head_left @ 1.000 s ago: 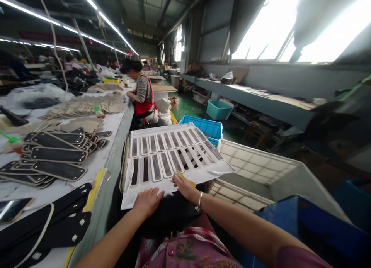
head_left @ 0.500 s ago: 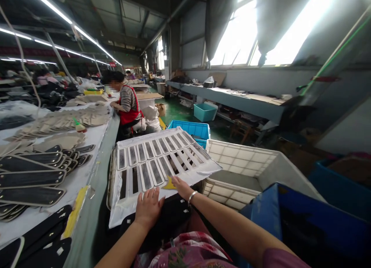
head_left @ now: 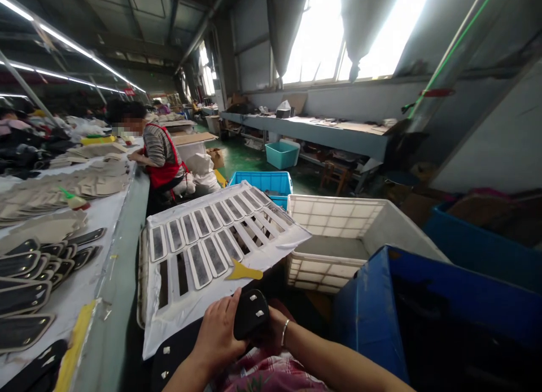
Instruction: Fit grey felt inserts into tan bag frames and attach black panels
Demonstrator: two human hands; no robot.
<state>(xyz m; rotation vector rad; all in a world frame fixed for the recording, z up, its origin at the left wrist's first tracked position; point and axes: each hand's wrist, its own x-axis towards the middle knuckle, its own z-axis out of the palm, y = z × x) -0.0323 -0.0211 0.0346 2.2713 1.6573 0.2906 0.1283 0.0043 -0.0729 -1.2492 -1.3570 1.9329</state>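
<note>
A rounded black piece point(head_left: 250, 312) with two pale metal-like tabs is at my lap, tilted up. My left hand point(head_left: 222, 330) grips its left side, thumb and fingers around it. At its right end is my right hand point(head_left: 274, 325), with fingers mostly hidden behind the piece. Another black piece point(head_left: 173, 347) with similar tabs lies under my left forearm. Just beyond my hands, a white slatted board point(head_left: 186, 293) carries rows of dark, pale-edged strips point(head_left: 201, 266); some slots show through. A yellow flat spreader point(head_left: 244, 271) rests on the board's near edge, touched by neither hand.
To the left, a long table point(head_left: 108, 268) bears pale pieces, dark strips and a glue bottle point(head_left: 74, 200). A white crate point(head_left: 334, 214) and blue bins point(head_left: 368, 318) stand at the right. A co-worker in a red apron point(head_left: 165, 160) sits farther along the table.
My right hand has let go of the yellow spreader, now lying on the board. Both hands have drawn back to my lap and taken hold of a black piece. The view has turned rightward.
</note>
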